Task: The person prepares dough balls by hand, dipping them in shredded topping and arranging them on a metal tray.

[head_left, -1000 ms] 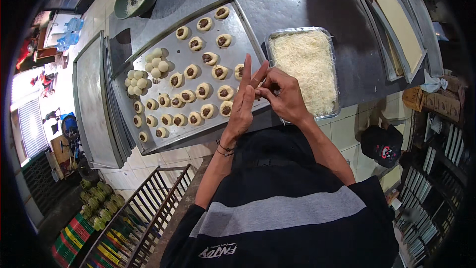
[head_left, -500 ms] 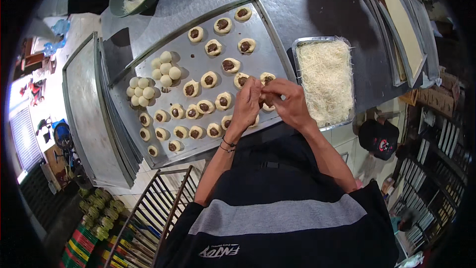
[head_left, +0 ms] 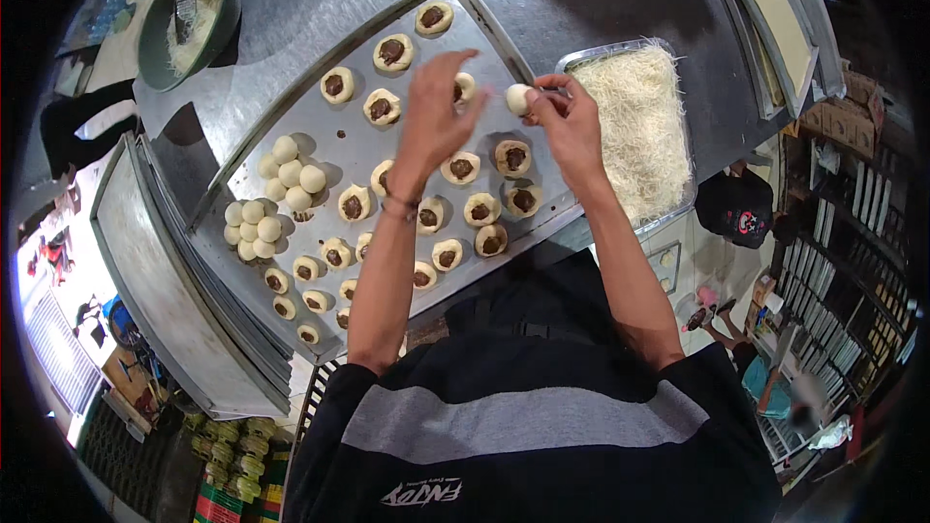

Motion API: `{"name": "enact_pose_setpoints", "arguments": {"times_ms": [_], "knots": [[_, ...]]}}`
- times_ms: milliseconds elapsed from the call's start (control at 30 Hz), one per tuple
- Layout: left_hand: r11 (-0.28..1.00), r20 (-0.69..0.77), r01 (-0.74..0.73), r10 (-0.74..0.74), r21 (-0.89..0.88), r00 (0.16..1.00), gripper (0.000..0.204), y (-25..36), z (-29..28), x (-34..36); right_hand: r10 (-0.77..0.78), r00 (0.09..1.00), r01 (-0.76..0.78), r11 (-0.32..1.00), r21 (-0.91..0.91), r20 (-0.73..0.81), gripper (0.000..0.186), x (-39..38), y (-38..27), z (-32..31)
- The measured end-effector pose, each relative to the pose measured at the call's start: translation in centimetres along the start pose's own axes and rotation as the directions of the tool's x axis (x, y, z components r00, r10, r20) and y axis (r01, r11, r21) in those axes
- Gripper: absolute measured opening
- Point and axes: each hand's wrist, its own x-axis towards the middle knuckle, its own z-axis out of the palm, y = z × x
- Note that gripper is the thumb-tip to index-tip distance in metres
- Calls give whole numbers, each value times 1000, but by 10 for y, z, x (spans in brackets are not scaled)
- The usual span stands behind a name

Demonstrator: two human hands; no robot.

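My right hand (head_left: pixel 572 131) holds a smooth pale dough ball (head_left: pixel 516 99) in its fingertips, above the upper right of a large metal tray (head_left: pixel 358 155). To its left, my left hand (head_left: pixel 438 111) is open over the same tray, fingers apart. The tray carries several flattened dough rounds (head_left: pixel 392 52) with dark brown filling in their middles, plus two groups of smooth pale balls (head_left: pixel 290 172) at its left. A foil-coloured metal pan of pale shreds (head_left: pixel 630 131) sits just right of my right hand.
A green bowl of shreds (head_left: pixel 153 48) is at upper left. Stacked trays (head_left: pixel 174 281) stand at left, more boards and trays (head_left: pixel 760 0) at upper right. A metal rack (head_left: pixel 315 392) is below left. Someone in a black cap (head_left: pixel 736 208) and another person (head_left: pixel 770 387) are low on the right.
My hands have separated and moved upward. My left hand has opened, and a round ball now shows in my right fingertips. The view has shifted, with the bowl lower and farther left.
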Motion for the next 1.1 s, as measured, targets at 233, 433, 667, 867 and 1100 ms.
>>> {"name": "enact_pose_setpoints", "arguments": {"times_ms": [233,433,667,867,1100], "knots": [[932,305,111,-223,344,926,17,-45,5,9,-50,999,49,991,-121,-5,23,38,27,19],[927,108,375,-373,-6,922,21,-64,-67,-40,-402,908,415,829,-374,116,22,86,58,95],[124,196,331,-597,-935,778,35,-18,-79,-69,-544,829,523,676,-520,127,17,84,35,84],[-187,333,276,-528,-943,781,40,8,2,-61,-526,838,286,200,-937,144,28,39,41,-35],[-215,422,364,-524,-906,740,35,-9,48,-44,-536,840,447,602,-662,81,31,41,44,-33]]}}
